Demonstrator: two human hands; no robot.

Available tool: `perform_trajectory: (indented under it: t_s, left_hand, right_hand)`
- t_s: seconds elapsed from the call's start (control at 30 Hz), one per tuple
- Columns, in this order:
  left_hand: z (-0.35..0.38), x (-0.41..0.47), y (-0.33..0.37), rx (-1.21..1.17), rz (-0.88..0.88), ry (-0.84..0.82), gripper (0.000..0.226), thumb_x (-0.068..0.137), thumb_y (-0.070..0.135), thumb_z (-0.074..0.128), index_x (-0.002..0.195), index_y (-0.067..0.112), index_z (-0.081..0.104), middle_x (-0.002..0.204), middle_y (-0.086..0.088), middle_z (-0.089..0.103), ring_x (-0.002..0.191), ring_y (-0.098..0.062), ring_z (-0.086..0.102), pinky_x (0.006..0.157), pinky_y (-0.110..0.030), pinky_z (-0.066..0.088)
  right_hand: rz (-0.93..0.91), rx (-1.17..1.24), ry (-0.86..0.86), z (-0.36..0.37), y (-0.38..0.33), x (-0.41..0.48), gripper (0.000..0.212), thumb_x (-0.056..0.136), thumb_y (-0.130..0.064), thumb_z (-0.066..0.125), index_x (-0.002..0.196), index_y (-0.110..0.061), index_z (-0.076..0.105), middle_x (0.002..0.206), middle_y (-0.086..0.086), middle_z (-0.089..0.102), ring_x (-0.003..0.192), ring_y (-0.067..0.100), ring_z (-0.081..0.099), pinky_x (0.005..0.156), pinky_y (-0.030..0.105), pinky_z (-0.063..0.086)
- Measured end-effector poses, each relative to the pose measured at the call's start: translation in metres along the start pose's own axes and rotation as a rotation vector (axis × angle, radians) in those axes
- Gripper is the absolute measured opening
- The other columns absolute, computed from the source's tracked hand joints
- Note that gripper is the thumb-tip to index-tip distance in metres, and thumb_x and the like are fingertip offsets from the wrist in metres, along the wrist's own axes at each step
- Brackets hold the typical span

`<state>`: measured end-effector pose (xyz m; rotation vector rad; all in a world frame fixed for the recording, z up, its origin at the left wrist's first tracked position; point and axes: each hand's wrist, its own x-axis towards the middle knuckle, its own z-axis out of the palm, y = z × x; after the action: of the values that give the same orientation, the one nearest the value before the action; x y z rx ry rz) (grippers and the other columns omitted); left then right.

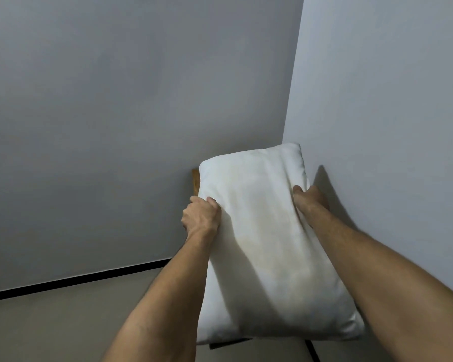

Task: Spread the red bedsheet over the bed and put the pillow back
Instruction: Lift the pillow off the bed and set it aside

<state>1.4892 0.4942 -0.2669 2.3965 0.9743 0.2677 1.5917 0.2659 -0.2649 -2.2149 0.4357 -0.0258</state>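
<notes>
One plump white rectangular fabric pillow (269, 246), faintly yellowed, is gripped at its long edges by two hands: left hand (200, 215), and right hand (310, 198), apparently pinching too.

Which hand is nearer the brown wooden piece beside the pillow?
Left. The left hand grips the pillow just below the wooden piece; the right hand grips the opposite edge, across the pillow's width.
</notes>
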Motion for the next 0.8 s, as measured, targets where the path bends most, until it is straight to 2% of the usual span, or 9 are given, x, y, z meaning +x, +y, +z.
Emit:
perform_trajectory:
  t_s: [0.23, 0.47, 0.57, 0.7, 0.8]
  left_hand:
    - [0.045, 0.026, 0.017, -0.01, -0.046, -0.026, 0.051, 0.101, 0.042, 0.034, 0.126, 0.0, 0.049, 0.12, -0.019, 0.063, 0.111, -0.04, 0.06, 0.084, -0.044, 0.049]
    - [0.069, 0.041, 0.025, -0.01, -0.076, -0.019, 0.049, 0.101, 0.043, 0.036, 0.124, 0.002, 0.049, 0.119, -0.018, 0.063, 0.109, -0.039, 0.061, 0.083, -0.044, 0.05]
    - [0.076, 0.046, 0.023, 0.015, -0.078, -0.052, 0.05, 0.101, 0.044, 0.035, 0.126, 0.003, 0.047, 0.122, -0.018, 0.062, 0.111, -0.038, 0.06, 0.085, -0.045, 0.048]
    - [0.089, 0.049, 0.017, 0.012, -0.057, -0.086, 0.054, 0.101, 0.046, 0.034, 0.131, 0.003, 0.045, 0.129, -0.018, 0.059, 0.115, -0.038, 0.057, 0.092, -0.047, 0.047]
    - [0.096, 0.047, 0.016, 0.027, -0.082, -0.114, 0.058, 0.101, 0.047, 0.032, 0.136, 0.002, 0.041, 0.134, -0.019, 0.055, 0.12, -0.039, 0.055, 0.095, -0.048, 0.045]
  right_hand:
    - [0.006, 0.041, -0.065, 0.02, 0.005, 0.058, 0.063, 0.085, -0.049, 0.053, 0.137, -0.014, 0.051, 0.131, 0.012, 0.063, 0.117, 0.037, 0.06, 0.102, 0.047, 0.047]
    - [-0.056, 0.036, -0.112, 0.033, 0.001, 0.092, 0.069, 0.086, -0.045, 0.055, 0.146, -0.016, 0.042, 0.141, 0.012, 0.055, 0.127, 0.036, 0.053, 0.108, 0.047, 0.041]
    - [-0.081, 0.014, -0.168, 0.037, 0.008, 0.096, 0.08, 0.08, -0.051, 0.056, 0.151, -0.022, 0.036, 0.148, 0.01, 0.05, 0.133, 0.035, 0.049, 0.112, 0.045, 0.039]
    - [-0.134, -0.028, -0.198, 0.05, 0.035, 0.123, 0.1, 0.068, -0.057, 0.056, 0.158, -0.036, 0.017, 0.161, -0.006, 0.032, 0.147, 0.023, 0.033, 0.12, 0.04, 0.028]
    - [-0.113, -0.06, -0.218, 0.047, 0.035, 0.118, 0.091, 0.077, -0.05, 0.06, 0.157, -0.023, 0.026, 0.159, 0.003, 0.037, 0.144, 0.027, 0.037, 0.118, 0.04, 0.032]
